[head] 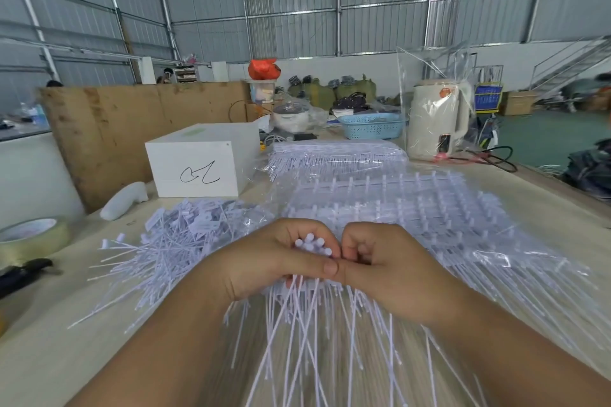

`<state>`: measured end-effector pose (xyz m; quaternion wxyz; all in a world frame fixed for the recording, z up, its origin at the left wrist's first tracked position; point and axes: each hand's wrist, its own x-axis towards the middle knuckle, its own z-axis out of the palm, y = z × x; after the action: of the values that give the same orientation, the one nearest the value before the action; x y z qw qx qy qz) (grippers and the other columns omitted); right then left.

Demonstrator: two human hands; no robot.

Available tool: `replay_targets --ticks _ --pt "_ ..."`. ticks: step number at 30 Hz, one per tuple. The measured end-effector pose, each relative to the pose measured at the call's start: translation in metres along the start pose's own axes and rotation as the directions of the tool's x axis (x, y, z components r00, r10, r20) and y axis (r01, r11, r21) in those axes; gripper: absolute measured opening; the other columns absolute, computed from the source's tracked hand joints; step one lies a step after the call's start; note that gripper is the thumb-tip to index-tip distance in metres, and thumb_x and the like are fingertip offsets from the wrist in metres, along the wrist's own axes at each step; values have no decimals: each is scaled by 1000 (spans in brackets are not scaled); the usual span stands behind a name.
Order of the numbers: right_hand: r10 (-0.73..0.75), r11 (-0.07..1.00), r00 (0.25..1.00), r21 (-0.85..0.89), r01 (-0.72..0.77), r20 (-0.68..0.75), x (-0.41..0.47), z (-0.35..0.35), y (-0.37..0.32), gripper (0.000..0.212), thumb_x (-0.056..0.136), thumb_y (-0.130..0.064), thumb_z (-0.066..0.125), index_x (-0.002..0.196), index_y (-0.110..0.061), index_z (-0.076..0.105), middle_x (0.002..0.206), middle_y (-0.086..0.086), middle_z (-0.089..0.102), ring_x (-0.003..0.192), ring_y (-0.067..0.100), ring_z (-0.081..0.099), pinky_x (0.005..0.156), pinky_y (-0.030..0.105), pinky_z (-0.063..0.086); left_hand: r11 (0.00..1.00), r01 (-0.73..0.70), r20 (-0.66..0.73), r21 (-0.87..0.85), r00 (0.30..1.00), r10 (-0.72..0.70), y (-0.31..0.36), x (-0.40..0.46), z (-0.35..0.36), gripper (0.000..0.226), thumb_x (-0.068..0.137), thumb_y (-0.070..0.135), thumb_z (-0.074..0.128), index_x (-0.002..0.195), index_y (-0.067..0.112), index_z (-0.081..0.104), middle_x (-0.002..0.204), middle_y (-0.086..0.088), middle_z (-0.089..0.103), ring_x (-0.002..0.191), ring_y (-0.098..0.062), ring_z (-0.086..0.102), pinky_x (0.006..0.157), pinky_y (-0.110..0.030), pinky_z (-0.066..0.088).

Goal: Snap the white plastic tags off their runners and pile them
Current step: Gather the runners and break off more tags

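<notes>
Here, two bare hands meet at the middle of a pale table, knuckles up and thumbs touching. The left hand curls tightly round a bunch of white tags; their round ends poke up between the two hands and their thin tails fan down toward the viewer. The right hand is curled against the same bunch, pinching it. One loose pile of snapped tags lies left of the hands. Sheets of runners lie just behind.
</notes>
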<state>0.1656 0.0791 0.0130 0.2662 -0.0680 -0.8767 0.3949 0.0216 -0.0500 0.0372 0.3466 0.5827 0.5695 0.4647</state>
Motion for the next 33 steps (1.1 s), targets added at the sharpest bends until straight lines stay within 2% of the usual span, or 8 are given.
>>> replay_targets --ticks 2,5,10,12,16,20,26,33 --pt "1 998 1000 63 -1 2 -1 -2 -1 29 81 -28 77 65 -20 54 53 -11 49 49 4 41 50 19 33 1000 -28 -33 3 999 29 0 1 0 15 77 6 73 76 21 70 69 8 64 62 -2 57 58 -14 44" --pt "14 993 1000 115 -17 24 -2 -6 -2 19 83 -26 76 77 -20 59 56 -9 54 50 8 45 51 22 36 998 -56 -116 0 992 56 0 0 -3 16 77 6 73 72 21 69 69 6 65 63 -3 59 60 -13 45" --pt "16 998 1000 -65 -15 8 -2 -12 -7 20 87 -40 67 79 -21 69 68 2 64 60 20 58 60 38 46 996 -94 -258 5 962 92 0 -1 -10 13 74 12 77 71 14 65 66 5 61 62 -6 55 62 -13 44" --pt "23 990 1000 -141 -22 4 -2 -16 -7 24 87 -43 65 77 -22 70 68 2 65 61 19 60 59 35 45 994 -106 -316 -18 944 95 0 -1 -12 6 70 17 72 69 16 66 65 7 60 59 -5 54 58 -13 43" --pt "85 981 996 -178 -81 20 0 -17 -6 33 89 -43 63 68 -18 62 47 -10 48 43 5 42 47 24 33 995 -102 -399 12 912 98 -1 1 -12 3 68 23 71 66 23 70 64 6 58 58 -6 51 55 -14 41" --pt "97 979 991 -167 -112 -96 1 -15 -6 38 90 -45 59 72 -12 58 47 -10 42 42 6 37 45 25 30 993 -115 -532 13 840 104 -1 7 -4 7 68 28 74 67 23 70 58 3 56 51 -9 48 47 -18 41" --pt "21 979 948 -184 -83 -317 3 -11 -12 35 88 -45 57 67 -18 55 50 -5 45 45 8 42 50 30 36 983 -182 -705 -6 698 125 5 17 12 20 83 5 70 68 18 69 54 -2 57 39 -13 44 42 -17 37" --pt "-83 972 902 -234 -21 -424 5 1 -13 36 94 -39 55 64 -20 46 43 -4 40 41 11 38 46 30 33 912 -253 -796 -323 594 -117 6 28 27 12 85 4 67 75 11 66 53 1 54 40 -8 46 38 -17 36"
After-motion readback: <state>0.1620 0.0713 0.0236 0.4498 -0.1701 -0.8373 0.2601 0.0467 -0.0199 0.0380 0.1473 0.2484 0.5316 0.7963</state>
